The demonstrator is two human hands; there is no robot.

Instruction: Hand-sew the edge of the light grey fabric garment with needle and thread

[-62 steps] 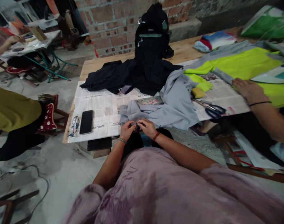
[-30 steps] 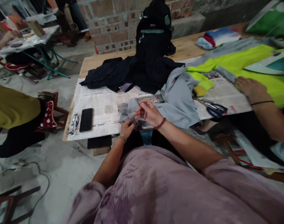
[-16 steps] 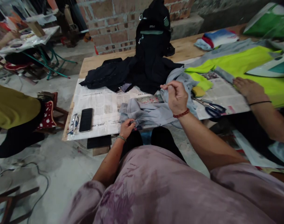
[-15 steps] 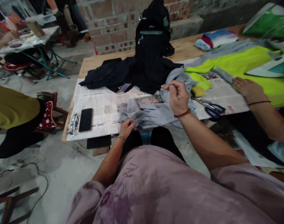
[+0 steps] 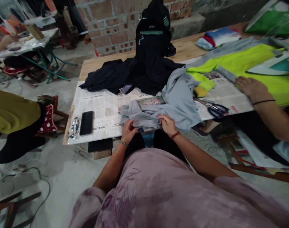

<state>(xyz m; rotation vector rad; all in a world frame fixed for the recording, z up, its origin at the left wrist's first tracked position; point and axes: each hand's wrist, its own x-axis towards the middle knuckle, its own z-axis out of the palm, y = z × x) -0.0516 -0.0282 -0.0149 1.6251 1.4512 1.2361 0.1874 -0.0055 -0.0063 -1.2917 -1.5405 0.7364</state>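
Note:
A crumpled grey garment lies along the front of the table, one bunched part reaching left to my hands. My left hand is at the bunched part's left front edge, thumb and fingers curled on the cloth. To its right, my right hand is closed in a pinch by the cloth's front edge. Whatever sits between those fingertips is too small to make out. Dark-handled scissors lie right of the garment. Behind it is a black garment spread on the newspaper.
A phone and glasses lie at the left corner. A black backpack stands at the back. On the right, a co-worker's hand rests by a yellow-green garment with an iron on it.
My right hand has come down and left, from raised above the grey garment to its front edge near my left hand. My left hand has stayed about where it was, with its fingers shifted slightly.

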